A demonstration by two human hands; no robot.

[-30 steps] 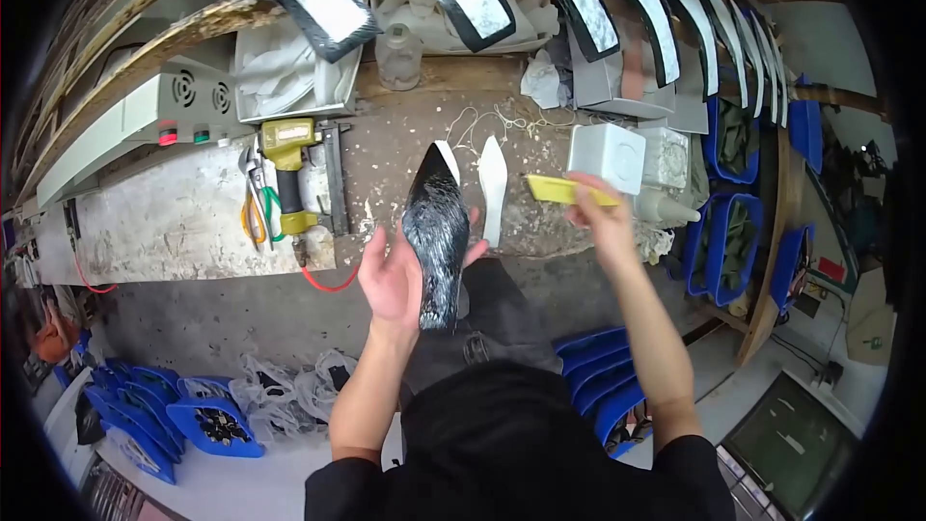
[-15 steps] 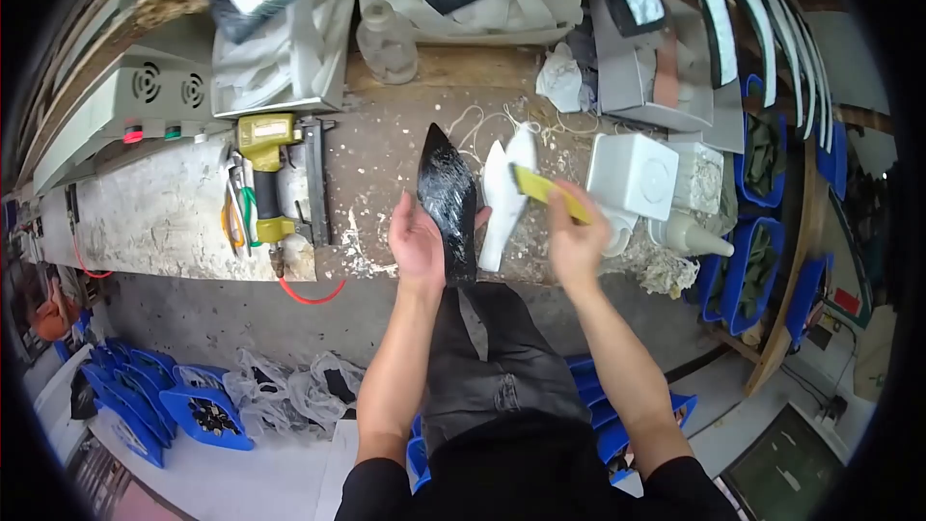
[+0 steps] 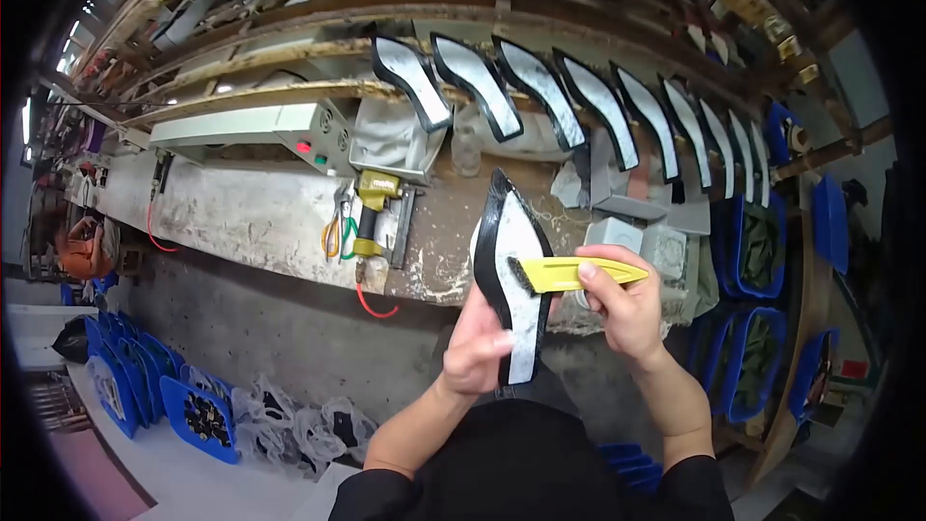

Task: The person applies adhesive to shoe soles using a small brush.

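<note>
My left hand (image 3: 479, 347) holds a pointed shoe sole piece (image 3: 513, 280) upright in front of me; its face is white with a black rim. My right hand (image 3: 622, 304) grips a yellow brush (image 3: 569, 274) whose dark bristle end rests against the white face of the sole. Both hands are raised just in front of the workbench edge (image 3: 289, 265).
A row of similar black-rimmed white soles (image 3: 540, 87) leans along the shelf above the bench. A yellow nail gun (image 3: 371, 217) and scissors (image 3: 335, 227) lie on the bench. White containers (image 3: 637, 236) stand behind my right hand. Blue bins (image 3: 762, 251) sit right; blue trays (image 3: 154, 386) on the floor.
My left hand has lifted and turned the sole so its white face shows instead of the black side. The brush has come onto it. The camera has tilted up, showing more of the shelves.
</note>
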